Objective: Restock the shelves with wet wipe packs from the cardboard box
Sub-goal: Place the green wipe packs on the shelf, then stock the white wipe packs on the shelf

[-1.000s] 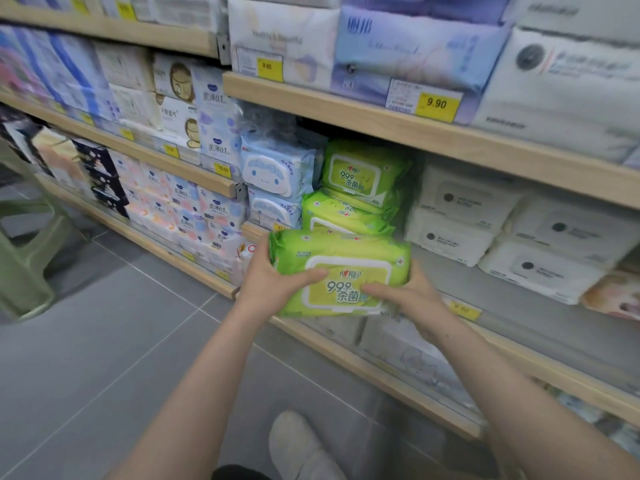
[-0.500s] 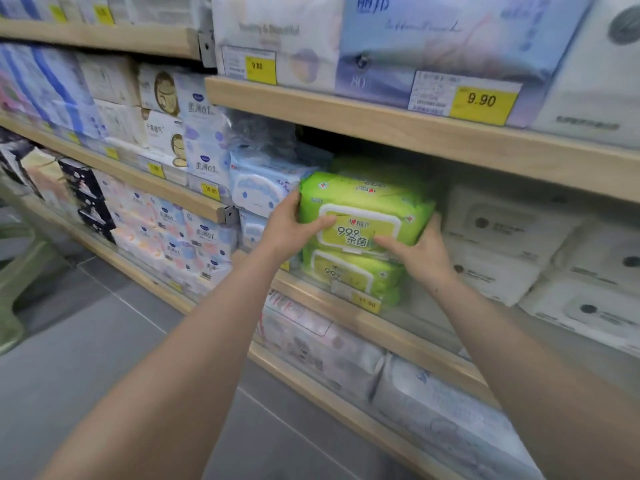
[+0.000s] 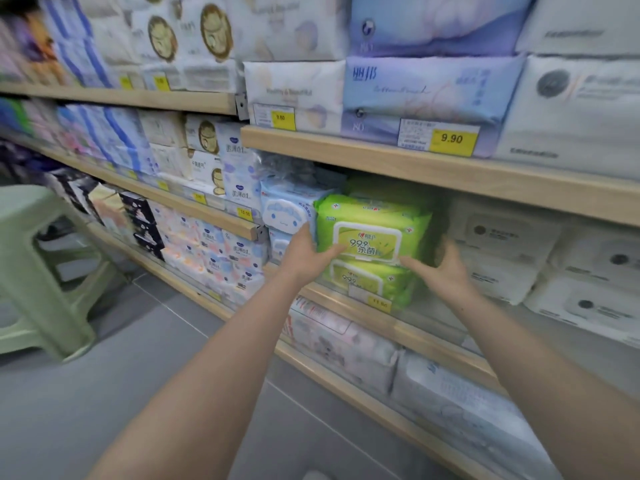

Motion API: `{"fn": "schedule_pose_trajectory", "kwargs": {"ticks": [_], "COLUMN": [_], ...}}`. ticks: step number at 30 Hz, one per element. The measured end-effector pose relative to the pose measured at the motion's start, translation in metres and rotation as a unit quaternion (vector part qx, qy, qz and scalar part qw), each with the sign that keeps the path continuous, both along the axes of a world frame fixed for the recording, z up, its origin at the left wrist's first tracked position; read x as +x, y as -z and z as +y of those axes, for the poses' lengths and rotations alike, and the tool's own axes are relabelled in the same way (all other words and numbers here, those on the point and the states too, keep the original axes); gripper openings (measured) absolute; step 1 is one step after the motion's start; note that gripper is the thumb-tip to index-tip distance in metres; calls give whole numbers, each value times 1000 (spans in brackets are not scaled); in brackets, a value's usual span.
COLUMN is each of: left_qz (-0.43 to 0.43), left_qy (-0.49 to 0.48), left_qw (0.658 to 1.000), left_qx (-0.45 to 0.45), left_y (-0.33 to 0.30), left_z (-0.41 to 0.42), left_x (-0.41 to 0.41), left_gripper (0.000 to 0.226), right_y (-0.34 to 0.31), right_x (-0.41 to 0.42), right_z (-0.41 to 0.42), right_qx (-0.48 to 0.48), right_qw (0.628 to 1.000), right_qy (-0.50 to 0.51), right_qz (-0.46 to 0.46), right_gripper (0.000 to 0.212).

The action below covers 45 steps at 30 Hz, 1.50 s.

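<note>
A green wet wipe pack lies on top of a second green pack on the middle shelf. My left hand grips the top pack's left end, thumb across its front and fingers tucked behind. At the pack's right end is my right hand, fingers spread and blurred; its thumb points at the pack's lower corner and it holds nothing. The cardboard box is out of view.
Blue cartoon-print packs press against the green stack's left side, and white packs sit to its right across a dark gap. The wooden shelf above hangs low over the stack. A green plastic stool stands on the grey floor at left.
Both hands carried the green pack up from in front of the shelf and set it on the lower green pack. My right hand has now come off its right end.
</note>
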State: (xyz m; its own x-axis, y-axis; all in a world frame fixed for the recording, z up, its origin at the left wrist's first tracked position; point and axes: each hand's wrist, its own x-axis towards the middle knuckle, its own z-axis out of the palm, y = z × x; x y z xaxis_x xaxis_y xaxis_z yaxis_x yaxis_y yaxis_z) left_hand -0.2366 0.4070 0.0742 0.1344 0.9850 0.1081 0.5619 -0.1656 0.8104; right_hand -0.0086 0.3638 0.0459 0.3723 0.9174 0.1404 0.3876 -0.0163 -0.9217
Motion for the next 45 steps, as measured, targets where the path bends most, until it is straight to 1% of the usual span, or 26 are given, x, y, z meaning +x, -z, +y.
{"fn": "schedule_pose_trajectory", "kwargs": {"ticks": [2, 3, 5, 7, 9, 12, 16, 20, 22, 24, 26, 29, 31, 33, 36, 40, 42, 45], "left_qz": [32, 47, 67, 67, 54, 49, 44, 25, 21, 37, 62, 109, 134, 154, 176, 159, 156, 142], "left_qy": [6, 14, 41, 73, 121, 207, 277, 329, 361, 386, 402, 417, 402, 381, 393, 400, 405, 400], "left_qw": [999, 998, 996, 994, 990, 976, 960, 943, 931, 920, 911, 901, 905, 910, 901, 901, 899, 903], "left_qx": [25, 32, 34, 45, 44, 34, -4, -48, -46, -54, -67, -45, -37, -52, -45, -59, -63, -66], "left_y": [-6, -5, -5, -2, 5, 25, 49, 59, 72, 94, 118, 152, 169, 183, 201, 210, 211, 217], "left_z": [-23, -35, -64, -100, -142, -207, -279, -341, -369, -391, -407, -420, -423, -420, -412, -411, -412, -409], "left_x": [6, 11, 27, 46, 68, 104, 141, 176, 190, 199, 204, 207, 207, 205, 200, 200, 200, 200], "left_gripper": [74, 71, 72, 71, 67, 64, 58, 61, 56, 56, 58, 59, 61, 65, 72, 75, 75, 79], "right_y": [-7, -10, -18, -26, -31, -32, -22, -4, 13, 34, 59, 99, 123, 140, 155, 160, 161, 163], "right_x": [-3, -3, -2, 4, 13, 41, 87, 118, 128, 133, 135, 133, 130, 130, 133, 140, 144, 147], "right_z": [-25, -39, -73, -113, -158, -234, -327, -412, -449, -481, -507, -533, -542, -544, -539, -529, -527, -526], "right_qx": [-24, -32, -47, -59, -63, -82, -121, -154, -172, -187, -207, -243, -266, -280, -287, -280, -282, -291], "right_qw": [999, 997, 990, 982, 980, 980, 972, 966, 963, 959, 950, 935, 924, 913, 904, 889, 885, 866], "right_qy": [-6, -12, -23, -25, -23, 10, 89, 159, 179, 201, 225, 256, 271, 281, 262, 244, 228, 253], "right_qz": [-35, -63, -133, -180, -189, -182, -182, -137, -105, -74, -59, -9, 39, 94, 178, 267, 292, 318], "right_gripper": [92, 84, 75, 68, 65, 64, 63, 59, 60, 63, 61, 62, 64, 55, 50, 46, 55, 72]}}
